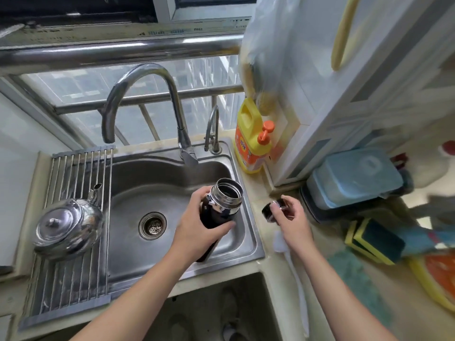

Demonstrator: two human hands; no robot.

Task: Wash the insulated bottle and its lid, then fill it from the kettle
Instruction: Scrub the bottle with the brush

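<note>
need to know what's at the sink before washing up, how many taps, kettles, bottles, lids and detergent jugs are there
taps: 2, the large tap and the small tap
kettle: 1
insulated bottle: 1
lid: 1
detergent jug: 1
total: 6

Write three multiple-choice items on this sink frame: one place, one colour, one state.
1. Where does the shiny steel kettle sit?
A) on the ribbed metal drying rack left of the steel sink basin
B) inside the basin
C) on the counter right of the sink

2. What colour is the pump on the yellow plastic detergent jug?
A) blue
B) orange
C) white

3. The dark insulated bottle in the left hand is:
A) capped
B) lying in the basin
C) open, with its black round lid in the right hand

Key: 1 A, the kettle rests on the rack's bars. 2 B, the pump head is orange. 3 C, the steel mouth gapes and the lid is held apart over the counter.
</note>
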